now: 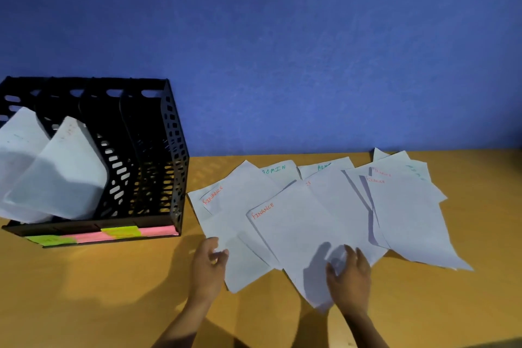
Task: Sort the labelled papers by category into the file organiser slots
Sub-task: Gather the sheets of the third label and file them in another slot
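Several white papers lie fanned out on the wooden table. Some are labelled FINANCE in red, among them the leftmost sheet and the top middle sheet. Behind them lie ADMIN sheets lettered in green. My left hand pinches the left edge of the leftmost FINANCE sheet between thumb and fingers. My right hand rests with its fingers spread on the lower part of the middle FINANCE sheet. The black file organiser stands at the left with several slots. Its two left slots hold papers.
Green and pink sticky labels run along the organiser's front edge. A blue wall rises right behind the table. More overlapping sheets reach toward the right. Bare wood shows in front of the organiser and at the far right.
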